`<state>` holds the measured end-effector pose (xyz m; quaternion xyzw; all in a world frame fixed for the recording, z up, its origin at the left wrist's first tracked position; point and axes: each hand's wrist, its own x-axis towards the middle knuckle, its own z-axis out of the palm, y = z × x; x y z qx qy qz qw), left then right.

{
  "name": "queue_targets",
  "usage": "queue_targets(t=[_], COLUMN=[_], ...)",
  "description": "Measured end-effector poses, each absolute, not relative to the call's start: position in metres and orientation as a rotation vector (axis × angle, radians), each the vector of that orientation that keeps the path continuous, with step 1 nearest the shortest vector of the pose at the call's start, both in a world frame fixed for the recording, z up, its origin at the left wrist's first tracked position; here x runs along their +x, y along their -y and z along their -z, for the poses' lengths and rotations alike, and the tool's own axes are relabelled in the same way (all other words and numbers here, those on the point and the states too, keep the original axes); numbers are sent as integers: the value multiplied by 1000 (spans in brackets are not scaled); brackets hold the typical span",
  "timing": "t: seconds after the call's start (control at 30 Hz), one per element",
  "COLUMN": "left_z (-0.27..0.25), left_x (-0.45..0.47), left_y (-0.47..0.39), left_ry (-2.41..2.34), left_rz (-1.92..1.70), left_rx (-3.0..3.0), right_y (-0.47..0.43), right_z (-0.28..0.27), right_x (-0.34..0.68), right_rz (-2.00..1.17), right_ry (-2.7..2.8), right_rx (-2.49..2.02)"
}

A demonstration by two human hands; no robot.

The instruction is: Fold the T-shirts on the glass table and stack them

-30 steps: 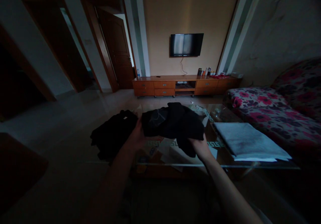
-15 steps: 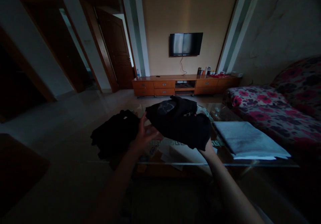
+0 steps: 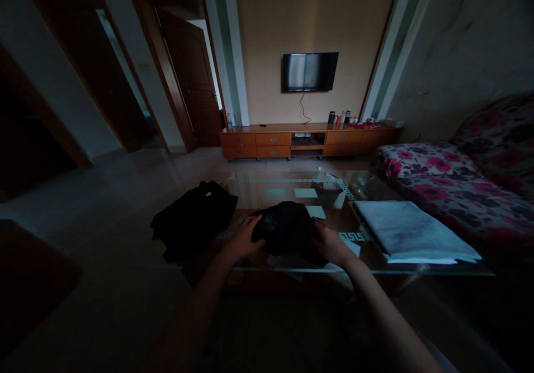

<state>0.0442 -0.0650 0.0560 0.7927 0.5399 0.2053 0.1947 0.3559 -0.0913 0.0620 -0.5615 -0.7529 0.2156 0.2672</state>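
A bundled black garment (image 3: pixel 287 234) with a faint grey print is low over the front of the glass table (image 3: pixel 250 195); whether it rests on the glass I cannot tell. Its left edge is in the grip of my left hand (image 3: pixel 245 238), thumb towards me. My right hand (image 3: pixel 332 243) holds the right edge, with some fingertips hidden by the cloth. To the left of my left hand lies a heap of black clothing (image 3: pixel 194 220) with a small white tag. Right of my right hand is a folded pale blue-grey cloth (image 3: pixel 413 231).
A flowered sofa (image 3: pixel 438 167) stands along the right side. Beyond the table, a low wooden cabinet (image 3: pixel 273 146) carries bottles and small items under a wall-mounted television (image 3: pixel 309 72). Papers show beneath the glass, and the room is dim.
Both hands have brought the black garment down and nearer to the tabletop, and it looks more compact. My left hand's spread fingers have closed on its edge. The other cloths stay put.
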Motion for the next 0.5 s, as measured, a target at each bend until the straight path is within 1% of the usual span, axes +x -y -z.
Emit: queue_targets(t=[0.1,0.2,0.33,0.47,0.5], left_z=[-53,-47,-44,-48,-49], left_x=[51,57,62,68,70], left_y=[70,75,75,75,76], left_ry=[-1360,-1431,-1461,-1523,-1555], left_rz=[-469,-362,-322,-377,-408], left_rx=[2257,2257,2309,2314,2316], right_y=[92,94,98,103,104], right_z=[-70,-74,-73,-65,-63], right_x=[346,342,345,346,344], right_rz=[-580,-648,-899,-1299,-1338], right_ry=[2000,1930,1999,1988,1983], right_rx=[-1292,-1225,-1326,-1429,-1476])
